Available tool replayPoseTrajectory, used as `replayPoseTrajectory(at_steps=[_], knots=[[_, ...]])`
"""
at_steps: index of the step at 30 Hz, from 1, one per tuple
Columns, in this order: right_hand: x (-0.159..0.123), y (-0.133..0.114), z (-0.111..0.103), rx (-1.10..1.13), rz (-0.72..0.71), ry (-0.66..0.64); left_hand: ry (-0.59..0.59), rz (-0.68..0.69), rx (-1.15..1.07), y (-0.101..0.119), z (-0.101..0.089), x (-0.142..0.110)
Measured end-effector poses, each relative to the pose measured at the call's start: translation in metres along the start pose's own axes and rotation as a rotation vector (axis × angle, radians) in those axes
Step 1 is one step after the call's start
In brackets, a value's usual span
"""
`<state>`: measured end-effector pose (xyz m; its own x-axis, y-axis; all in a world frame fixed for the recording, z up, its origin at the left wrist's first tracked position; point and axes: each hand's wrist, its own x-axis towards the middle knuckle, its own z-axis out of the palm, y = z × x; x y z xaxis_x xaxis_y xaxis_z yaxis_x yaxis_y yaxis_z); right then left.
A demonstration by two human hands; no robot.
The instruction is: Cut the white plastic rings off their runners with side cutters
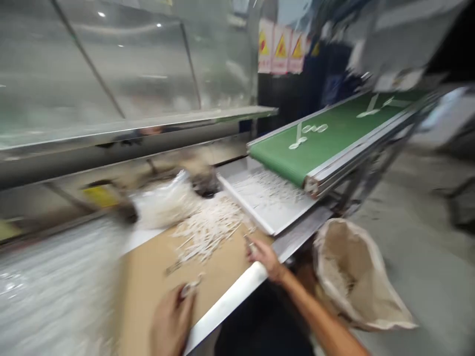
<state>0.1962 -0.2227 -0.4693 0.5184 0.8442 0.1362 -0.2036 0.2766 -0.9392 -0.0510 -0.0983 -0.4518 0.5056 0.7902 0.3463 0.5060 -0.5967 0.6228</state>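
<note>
On my feed the **loose heap of thin white plastic sticks** (208, 230) lies across a sheet of brown cardboard (159, 291), just ahead of both hands. The sticks look light, stiff and easily scattered, so I'd judge them best taken a few at a time, pinched at mid-length. My left hand (171, 321) is blurred at the lower edge, with thumb and fingers pinched on a small white piece (190, 289). My right hand (263, 259) rests near the cardboard's edge, its fingertips (249, 243) drawn together, though the blur hides whether they hold anything.

Beyond the heap sits a bulging white plastic bag (163, 203), and to its right a shallow white tray (265, 198) holds more sticks beneath the end of a green conveyor belt (282, 158) carrying a few white pieces (311, 128). An open woven sack (352, 272) slumps on the concrete floor (426, 232) to the right. Stainless steel panels (111, 64) rise behind, and warning signs (281, 47) hang farther back.
</note>
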Motion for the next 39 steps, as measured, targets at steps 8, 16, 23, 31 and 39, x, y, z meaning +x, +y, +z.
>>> replayPoseTrajectory(at_steps=[8,16,23,31,39], knots=[[0.002,0.029,-0.022,0.204,0.037,0.085,-0.069,-0.045,0.184,-0.035,-0.018,0.004],[0.004,-0.006,-0.003,0.078,-0.040,0.008,0.017,-0.132,-0.036,-0.028,-0.020,0.000],[0.004,-0.008,-0.025,-0.132,-0.101,-0.215,0.155,-0.153,-0.235,-0.034,-0.002,-0.004],[0.001,-0.006,-0.020,-0.052,-0.084,-0.203,0.104,-0.092,-0.187,-0.033,-0.003,-0.008],[-0.004,-0.006,-0.012,-0.091,0.119,-0.191,0.162,0.013,-0.237,-0.030,-0.015,-0.013]])
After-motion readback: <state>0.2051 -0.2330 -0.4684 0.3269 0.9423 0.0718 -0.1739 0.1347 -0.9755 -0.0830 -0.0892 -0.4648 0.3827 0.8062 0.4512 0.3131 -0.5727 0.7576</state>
